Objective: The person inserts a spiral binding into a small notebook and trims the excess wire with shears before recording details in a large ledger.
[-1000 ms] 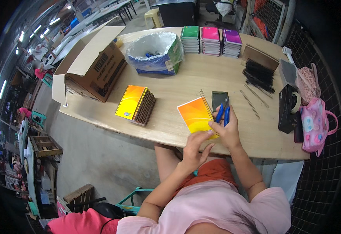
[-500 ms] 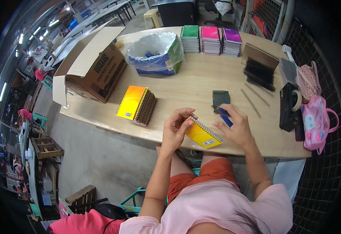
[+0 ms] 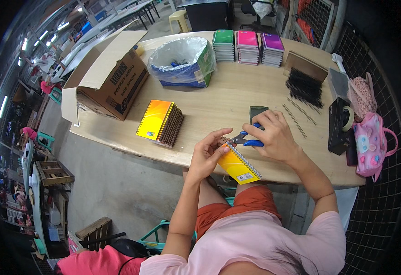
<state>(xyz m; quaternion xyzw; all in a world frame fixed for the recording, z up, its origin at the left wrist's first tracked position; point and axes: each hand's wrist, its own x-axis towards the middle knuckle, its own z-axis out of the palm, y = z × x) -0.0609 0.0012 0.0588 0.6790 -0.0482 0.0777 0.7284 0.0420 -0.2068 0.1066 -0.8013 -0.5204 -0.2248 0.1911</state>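
My left hand (image 3: 209, 151) grips a small yellow spiral notebook (image 3: 237, 166) by its upper end, just past the table's front edge. A wire coil runs along the notebook's right side. In my right hand (image 3: 273, 137) are blue-handled cutting pliers (image 3: 251, 137). Their jaws reach the top end of the coil, close to my left fingertips; whether they bite on the wire I cannot tell. To the left lies a stack of yellow-orange spiral notebooks (image 3: 160, 121). Behind my right hand sits a dark green flat piece (image 3: 258, 112), partly covered by the hand.
Left on the table stands an open cardboard box (image 3: 118, 87), beside a plastic-lined bin (image 3: 182, 75). Green (image 3: 223, 46), pink (image 3: 247, 46) and purple notebook stacks (image 3: 272, 48) line the back. Black coils (image 3: 305, 87), loose wire coils (image 3: 296, 121), a tape dispenser (image 3: 338, 126) and a pink pouch (image 3: 369, 144) lie right.
My right hand has raised and turned the pliers, bringing their jaws leftward to the notebook's coil end. The notebook has tilted a little lower in my left hand.
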